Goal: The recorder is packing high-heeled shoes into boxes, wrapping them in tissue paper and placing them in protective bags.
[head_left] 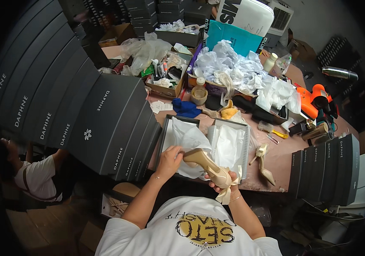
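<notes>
A beige high-heeled shoe (pixel 208 164) with a pale ribbon bow lies tilted across the front of an open shoe box (pixel 160 147). My right hand (pixel 230 182) is wrapped round the bow end of the shoe from below. Close to the shoe's other end is my left hand (pixel 168 162), its fingers curled and pinched together; whatever they hold is hidden. White tissue paper (pixel 189 133) spreads inside the box, partly under the shoe. Right of the box, a second beige high-heeled shoe (pixel 266 170) rests on the pinkish table (pixel 250 185).
Stacked dark shoe boxes (pixel 105 115) rise on the left, more boxes (pixel 325 170) at right. Behind are a crumpled paper heap (pixel 229 64), a bottle (pixel 199 91), a blue cloth (pixel 186 108), a yellow-handled brush (pixel 272 129) and an orange tool (pixel 307 102). Another person (pixel 37 177) is at left.
</notes>
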Tool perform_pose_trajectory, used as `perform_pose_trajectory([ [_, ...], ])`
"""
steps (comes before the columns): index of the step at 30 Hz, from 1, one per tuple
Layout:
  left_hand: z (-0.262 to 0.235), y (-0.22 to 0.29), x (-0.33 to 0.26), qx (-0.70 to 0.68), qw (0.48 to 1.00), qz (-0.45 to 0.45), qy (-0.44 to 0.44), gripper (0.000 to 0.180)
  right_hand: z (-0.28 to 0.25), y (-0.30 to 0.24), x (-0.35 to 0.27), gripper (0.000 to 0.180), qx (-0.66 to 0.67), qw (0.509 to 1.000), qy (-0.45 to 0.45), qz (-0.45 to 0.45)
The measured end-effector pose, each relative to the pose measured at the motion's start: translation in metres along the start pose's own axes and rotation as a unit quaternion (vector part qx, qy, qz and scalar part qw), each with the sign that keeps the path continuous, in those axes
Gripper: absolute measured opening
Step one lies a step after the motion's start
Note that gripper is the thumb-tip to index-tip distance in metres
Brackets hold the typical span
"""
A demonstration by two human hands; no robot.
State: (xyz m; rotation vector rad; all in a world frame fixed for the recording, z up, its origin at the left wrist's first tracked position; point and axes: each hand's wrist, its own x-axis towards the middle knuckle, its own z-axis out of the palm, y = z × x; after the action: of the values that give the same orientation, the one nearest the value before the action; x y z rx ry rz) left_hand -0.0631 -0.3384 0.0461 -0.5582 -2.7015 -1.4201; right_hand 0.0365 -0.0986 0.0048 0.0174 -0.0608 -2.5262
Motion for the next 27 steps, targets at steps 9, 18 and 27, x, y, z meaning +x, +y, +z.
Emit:
perform_pose_trajectory([
  [9, -0.018, 0.057, 0.024, -0.09, 0.994, 0.055, 0.006, 0.036, 0.021, -0.009, 0.01, 0.091, -0.164, 0.986, 0.025, -0.025],
  [18, 0.03, 0.127, 0.027, -0.097, 0.938, 0.33, 0.045, 0.046, 0.034, -0.009, 0.052, 0.047, -0.303, 0.892, 0.222, -0.251],
  [27, 0.073, 0.133, 0.001, -0.097, 0.948, 0.28, -0.113, 0.047, 0.008, -0.065, 0.042, 0.045, -0.674, 0.687, 0.219, -0.161],
])
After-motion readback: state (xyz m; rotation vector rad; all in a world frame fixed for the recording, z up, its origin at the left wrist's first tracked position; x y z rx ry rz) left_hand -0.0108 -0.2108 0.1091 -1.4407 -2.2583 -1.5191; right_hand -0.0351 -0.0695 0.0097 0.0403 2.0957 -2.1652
